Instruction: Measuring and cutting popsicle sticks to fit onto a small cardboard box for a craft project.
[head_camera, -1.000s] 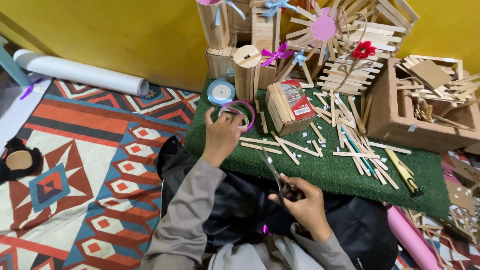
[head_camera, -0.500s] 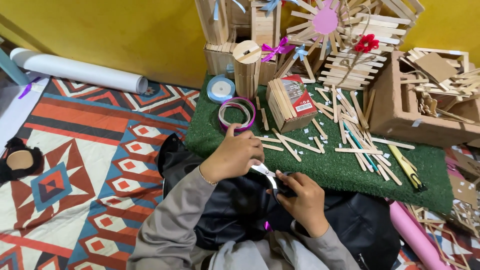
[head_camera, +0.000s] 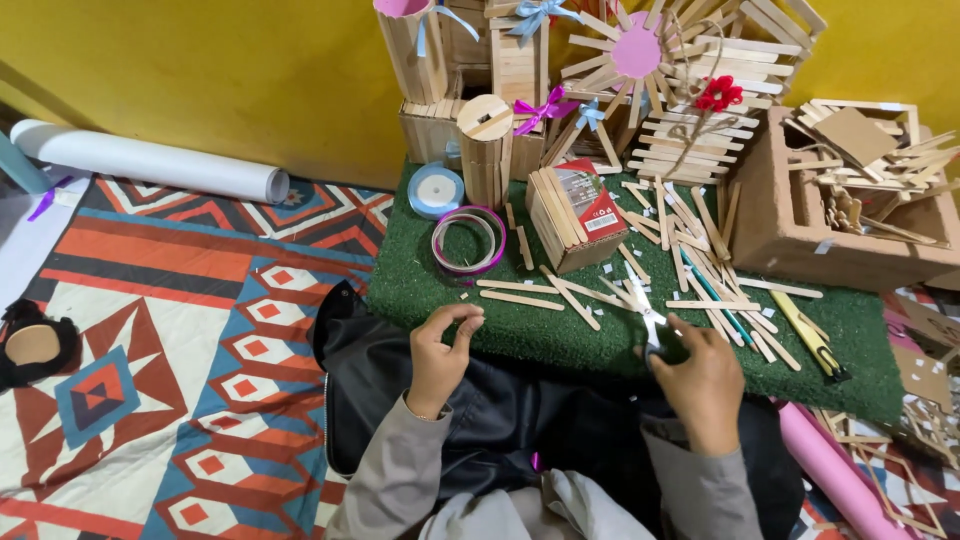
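My right hand (head_camera: 700, 382) grips a pair of scissors (head_camera: 648, 318) by the dark handles; the metal blades point up and left over the green mat (head_camera: 520, 335). My left hand (head_camera: 440, 355) hovers at the mat's near edge with thumb and fingers pinched close together; whether something tiny sits between them I cannot tell. Flat wooden craft sticks (head_camera: 560, 295) lie scattered on the mat between and beyond my hands. A pink-rimmed tape ring (head_camera: 468, 240) and a pale blue ribbon spool (head_camera: 436, 190) rest further back on the left.
Stick-built models with bows and a pink disc (head_camera: 636, 50) stand against the yellow wall. A brown box (head_camera: 790, 215) of stick pieces is at right, a yellow utility knife (head_camera: 810, 335) beside it. A white paper roll (head_camera: 150, 160) lies on the patterned rug; a black bag (head_camera: 390, 400) covers my lap.
My left hand drew back from the tape ring toward my lap. My right hand lifted the scissors to the right, above the mat.
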